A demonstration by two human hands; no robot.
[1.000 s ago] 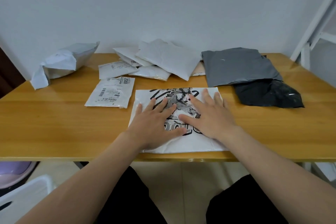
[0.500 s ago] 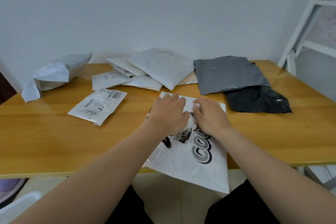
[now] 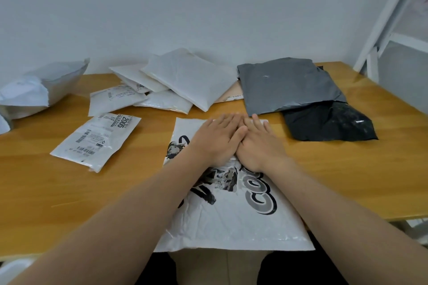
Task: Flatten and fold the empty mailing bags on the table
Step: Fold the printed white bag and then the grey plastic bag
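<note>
Item 1, far left: crumpled grey-white bag (image 3: 44, 85), puffed and creased, not yet flattened.
Item 2: flat white labelled bag (image 3: 96, 141) with barcode print, thin and slightly wrinkled, lying on the wooden table (image 3: 370, 169).
Item 3, rear centre: overlapping pile of white padded bags (image 3: 185, 78), matte and pillowy.
Item 4, front centre: white printed bag (image 3: 234, 220), glossy thin plastic with black and grey graphics, rectangular, its near end hanging over the table's front edge.
Item 5: left hand (image 3: 217, 141), flat, fingers straight, pressing on the far part of the printed bag.
Item 6: right hand (image 3: 257, 143), likewise flat and pressing, touching the left hand.
Item 7, right: smooth grey bag (image 3: 287, 85) overlapping a shiny black bag (image 3: 328, 125).

Step in hand, as judged: flattening the printed bag. The next move likely calls for smoothing outward toward the edges, then pinching one end to fold it over.
</note>
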